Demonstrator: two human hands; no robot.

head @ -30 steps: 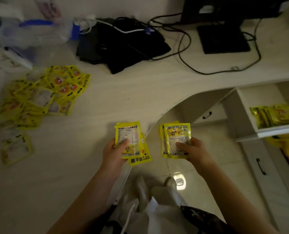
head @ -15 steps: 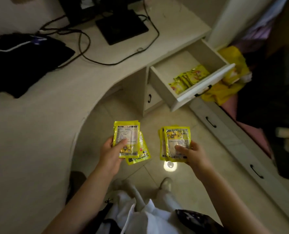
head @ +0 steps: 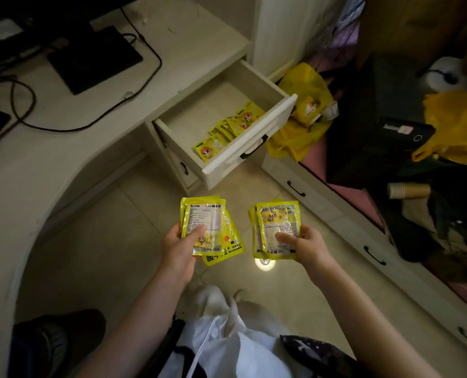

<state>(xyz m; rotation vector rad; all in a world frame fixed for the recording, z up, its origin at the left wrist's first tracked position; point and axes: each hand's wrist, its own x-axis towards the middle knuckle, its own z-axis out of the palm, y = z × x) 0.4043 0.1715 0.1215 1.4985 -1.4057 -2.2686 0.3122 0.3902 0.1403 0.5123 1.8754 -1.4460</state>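
My left hand [head: 177, 247] grips a small stack of yellow hand-warmer packets [head: 209, 230], thumb pressed on the top one. My right hand [head: 306, 244] holds a second stack of the same yellow packets [head: 277, 227], thumb on its face. Both stacks hover over the tiled floor, side by side and apart. Ahead of them an open white drawer [head: 250, 139] sticks out of the desk, and several more yellow packets [head: 228, 132] lie along the inside of its front panel.
The curved white desk [head: 71, 148] carries a black monitor base [head: 94, 60] and cables. Yellow plastic bags [head: 303, 110] lie right of the drawer. A low drawer unit [head: 363, 241] runs along the right, with dark clutter and paper cups [head: 406, 190] behind it.
The view has swung right from the desk's packet pile to the open drawer, which now lies closer ahead. Both hands keep their stacks in the same grip.
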